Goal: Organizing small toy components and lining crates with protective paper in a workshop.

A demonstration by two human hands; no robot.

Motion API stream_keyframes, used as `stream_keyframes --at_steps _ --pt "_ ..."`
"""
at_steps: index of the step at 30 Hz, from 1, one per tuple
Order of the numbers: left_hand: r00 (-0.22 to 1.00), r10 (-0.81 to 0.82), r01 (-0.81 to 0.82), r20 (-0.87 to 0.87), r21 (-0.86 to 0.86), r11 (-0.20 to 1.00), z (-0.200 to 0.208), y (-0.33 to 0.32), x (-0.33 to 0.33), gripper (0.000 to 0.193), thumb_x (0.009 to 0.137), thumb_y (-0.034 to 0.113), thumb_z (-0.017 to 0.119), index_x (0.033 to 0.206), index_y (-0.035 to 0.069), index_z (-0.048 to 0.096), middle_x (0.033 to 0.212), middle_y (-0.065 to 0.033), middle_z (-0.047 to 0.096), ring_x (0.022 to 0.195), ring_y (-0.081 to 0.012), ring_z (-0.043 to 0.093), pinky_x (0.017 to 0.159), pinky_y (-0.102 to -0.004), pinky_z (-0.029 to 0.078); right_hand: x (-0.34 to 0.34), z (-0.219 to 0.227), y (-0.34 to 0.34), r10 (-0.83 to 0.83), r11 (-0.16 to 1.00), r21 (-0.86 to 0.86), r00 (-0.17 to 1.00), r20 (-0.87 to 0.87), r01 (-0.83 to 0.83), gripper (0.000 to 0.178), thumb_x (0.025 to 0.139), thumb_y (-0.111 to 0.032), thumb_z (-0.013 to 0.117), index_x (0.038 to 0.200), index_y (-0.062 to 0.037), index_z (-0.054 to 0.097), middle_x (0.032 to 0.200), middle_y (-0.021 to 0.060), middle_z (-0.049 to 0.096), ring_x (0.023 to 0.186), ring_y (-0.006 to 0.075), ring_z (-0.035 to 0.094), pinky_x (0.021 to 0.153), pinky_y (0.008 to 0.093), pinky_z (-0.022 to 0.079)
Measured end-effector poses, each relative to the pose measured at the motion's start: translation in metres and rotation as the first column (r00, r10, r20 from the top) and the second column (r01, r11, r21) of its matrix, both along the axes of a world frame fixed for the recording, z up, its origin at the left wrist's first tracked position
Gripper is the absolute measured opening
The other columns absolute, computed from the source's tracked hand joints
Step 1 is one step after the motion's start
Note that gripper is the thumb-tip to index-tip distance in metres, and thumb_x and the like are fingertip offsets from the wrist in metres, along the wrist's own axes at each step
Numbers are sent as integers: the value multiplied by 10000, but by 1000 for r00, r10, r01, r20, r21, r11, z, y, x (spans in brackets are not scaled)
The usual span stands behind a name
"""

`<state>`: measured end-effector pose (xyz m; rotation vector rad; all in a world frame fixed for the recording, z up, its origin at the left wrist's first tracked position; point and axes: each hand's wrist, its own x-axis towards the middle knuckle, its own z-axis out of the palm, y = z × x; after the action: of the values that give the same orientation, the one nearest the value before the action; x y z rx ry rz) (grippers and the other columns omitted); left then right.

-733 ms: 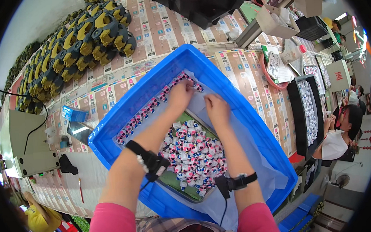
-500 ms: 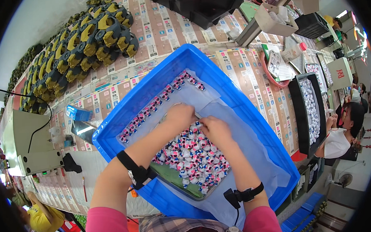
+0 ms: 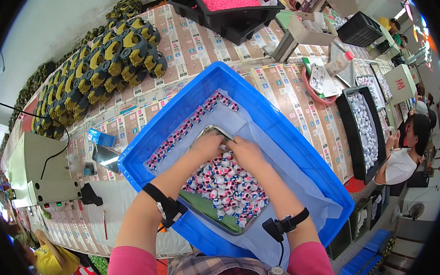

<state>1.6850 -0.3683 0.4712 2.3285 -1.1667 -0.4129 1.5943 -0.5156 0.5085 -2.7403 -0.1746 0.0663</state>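
Inside a blue plastic tub (image 3: 284, 121) lined with white sheets (image 3: 294, 183) rests a metal tray with a green sheet (image 3: 211, 210). Heaped on it are many small white, pink and blue figurines (image 3: 232, 186). More figurines (image 3: 179, 133) stand in a row along the tub's far left side. My left hand (image 3: 208, 146) is closed with curled fingers over the far end of the tray. Close beside it, my right hand (image 3: 246, 153) is closed too, fingertips pinched together. A small white bit shows between the hands, but the fingers hide what each holds.
Yellow and grey toy vehicle parts (image 3: 109, 56) are stacked at the far left. Black bins (image 3: 229, 20) with pink pieces stand at the back. A long black tray (image 3: 363, 130) of white pieces lies right, near a seated person (image 3: 400, 165). Left is a beige machine (image 3: 40, 169).
The view has shifted a little. My right hand has moved slightly toward the tray's far end, closer to my left hand. The row of figurines looks the same.
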Motion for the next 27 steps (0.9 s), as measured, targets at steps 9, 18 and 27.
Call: stream_keyframes --at_steps 9,18,27 --pt "848 213 -300 -486 -110 947 23 10 8 278 730 244 634 891 44 526 749 -95 598 671 -215 583 608 -322 452 -6 0 -33 -355 704 623 929 -105 339 178 710 -90 617 854 -48 521 807 95 592 599 198 594 564 305 460" --pt "931 225 -299 -288 -245 922 13 -58 26 290 728 164 600 1013 112 614 937 -140 585 847 -282 580 748 -364 457 -26 -33 -62 -338 941 151 871 357 303 147 725 -75 594 865 -91 552 835 66 539 751 255 563 622 357 450" --pt "974 203 -203 99 -8 979 12 -82 24 255 695 194 640 898 52 579 850 -116 586 795 -287 587 695 -370 471 -27 -21 -56 -443 896 71 877 186 438 118 745 -128 586 826 -88 511 837 76 526 791 261 554 667 376 446"
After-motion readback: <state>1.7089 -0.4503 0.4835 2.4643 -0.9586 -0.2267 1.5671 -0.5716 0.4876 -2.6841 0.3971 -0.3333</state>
